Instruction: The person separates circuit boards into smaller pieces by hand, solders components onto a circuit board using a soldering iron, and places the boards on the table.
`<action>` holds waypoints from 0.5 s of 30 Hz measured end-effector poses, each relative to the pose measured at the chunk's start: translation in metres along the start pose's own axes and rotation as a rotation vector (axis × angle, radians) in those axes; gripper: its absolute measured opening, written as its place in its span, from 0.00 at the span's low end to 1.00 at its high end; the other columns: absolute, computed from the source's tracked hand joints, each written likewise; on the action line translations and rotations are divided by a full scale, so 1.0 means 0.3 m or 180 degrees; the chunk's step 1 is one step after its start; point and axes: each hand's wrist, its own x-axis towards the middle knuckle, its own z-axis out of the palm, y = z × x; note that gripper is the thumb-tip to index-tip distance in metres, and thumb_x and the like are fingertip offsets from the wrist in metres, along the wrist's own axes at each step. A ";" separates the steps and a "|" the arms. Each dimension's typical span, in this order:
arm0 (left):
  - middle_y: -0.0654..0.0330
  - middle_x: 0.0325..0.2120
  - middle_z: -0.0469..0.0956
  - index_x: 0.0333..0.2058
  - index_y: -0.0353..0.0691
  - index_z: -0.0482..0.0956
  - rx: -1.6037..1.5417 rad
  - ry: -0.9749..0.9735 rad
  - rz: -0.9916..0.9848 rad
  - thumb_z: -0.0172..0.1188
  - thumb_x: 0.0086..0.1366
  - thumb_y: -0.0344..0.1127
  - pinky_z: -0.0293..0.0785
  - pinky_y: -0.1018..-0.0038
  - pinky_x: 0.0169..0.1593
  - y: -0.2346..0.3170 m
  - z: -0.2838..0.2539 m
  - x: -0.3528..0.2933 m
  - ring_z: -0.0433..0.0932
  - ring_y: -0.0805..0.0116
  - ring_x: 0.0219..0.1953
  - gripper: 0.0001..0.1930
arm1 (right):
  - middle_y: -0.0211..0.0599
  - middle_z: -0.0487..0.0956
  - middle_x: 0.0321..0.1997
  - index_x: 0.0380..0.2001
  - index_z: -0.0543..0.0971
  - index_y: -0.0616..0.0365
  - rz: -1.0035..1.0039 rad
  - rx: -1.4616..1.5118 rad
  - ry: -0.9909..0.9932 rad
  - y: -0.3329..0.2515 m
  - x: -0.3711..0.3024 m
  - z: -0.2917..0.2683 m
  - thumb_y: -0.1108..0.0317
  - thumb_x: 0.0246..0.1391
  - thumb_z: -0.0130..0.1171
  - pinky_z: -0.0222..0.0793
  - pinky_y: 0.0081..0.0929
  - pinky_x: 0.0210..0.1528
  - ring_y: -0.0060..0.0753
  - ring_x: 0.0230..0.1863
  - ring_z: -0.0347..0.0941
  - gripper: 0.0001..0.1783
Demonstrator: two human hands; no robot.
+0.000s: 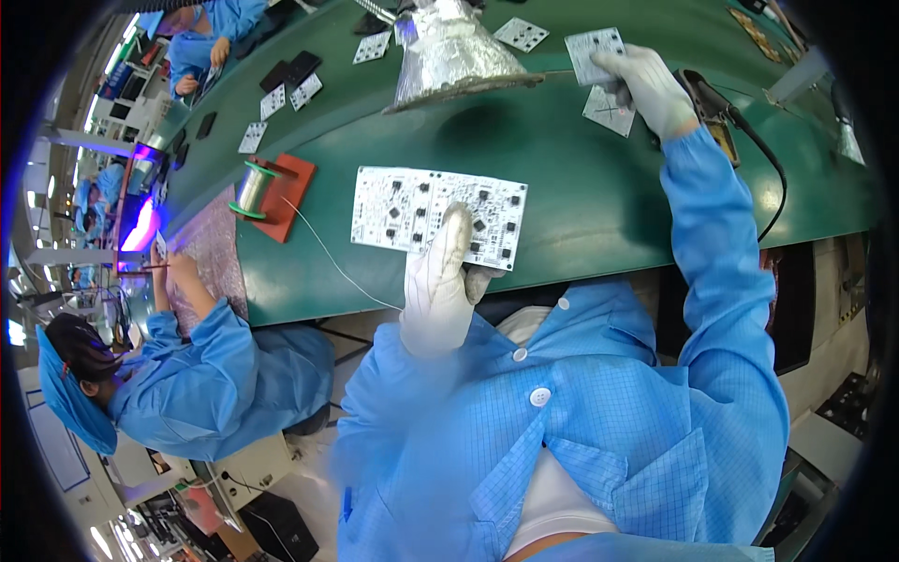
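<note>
My left hand (440, 290), in a white glove, is closed on a wide white circuit board (379, 206) dotted with black components. Its thumb lies across the board's face and the other fingers are mostly hidden behind. At the far right, my gloved right hand (655, 92) pinches a smaller white circuit board (584, 56) between thumb and fingers. Just below those fingers is another small white circuit board (609, 114); whether the hand touches it I cannot tell. Both boards are over the green bench (581, 206).
A solder wire spool (253, 190) sits on a red stand (296, 187), its wire trailing toward my left hand. A foil-covered hood (459, 56) juts over the bench. Right of my right hand stands a soldering iron holder (716, 117). A co-worker (197, 375) sits at left.
</note>
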 end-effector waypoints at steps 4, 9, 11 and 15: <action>0.62 0.37 0.76 0.52 0.34 0.70 -0.0993 0.0641 -0.0506 0.55 0.68 0.33 0.78 0.79 0.36 0.032 0.029 0.000 0.78 0.74 0.35 0.16 | 0.41 0.76 0.29 0.41 0.75 0.66 -0.0314 -0.1503 0.0600 0.069 0.199 -0.078 0.47 0.56 0.52 0.68 0.28 0.30 0.31 0.23 0.71 0.28; 0.63 0.33 0.76 0.45 0.38 0.73 -0.0726 0.0765 -0.0300 0.57 0.67 0.45 0.70 0.81 0.27 0.049 0.046 -0.004 0.74 0.77 0.28 0.17 | 0.38 0.76 0.27 0.45 0.73 0.68 -0.0604 -0.0053 -0.0352 -0.090 -0.102 0.007 0.62 0.60 0.50 0.66 0.19 0.20 0.24 0.19 0.69 0.19; 0.63 0.32 0.76 0.42 0.39 0.75 -0.0532 0.0563 -0.0630 0.56 0.67 0.47 0.67 0.82 0.26 0.039 0.052 0.005 0.72 0.78 0.26 0.16 | 0.37 0.76 0.25 0.46 0.74 0.66 -0.0586 0.0431 -0.1072 -0.162 -0.268 0.116 0.45 0.59 0.48 0.64 0.17 0.20 0.20 0.20 0.70 0.30; 0.58 0.34 0.77 0.43 0.36 0.76 0.0735 -0.0303 0.0144 0.59 0.63 0.33 0.72 0.76 0.30 0.005 0.073 0.037 0.76 0.70 0.28 0.11 | 0.35 0.79 0.32 0.53 0.72 0.65 -0.0053 0.1425 -0.1532 -0.232 -0.428 0.263 0.44 0.56 0.54 0.67 0.17 0.26 0.20 0.27 0.73 0.35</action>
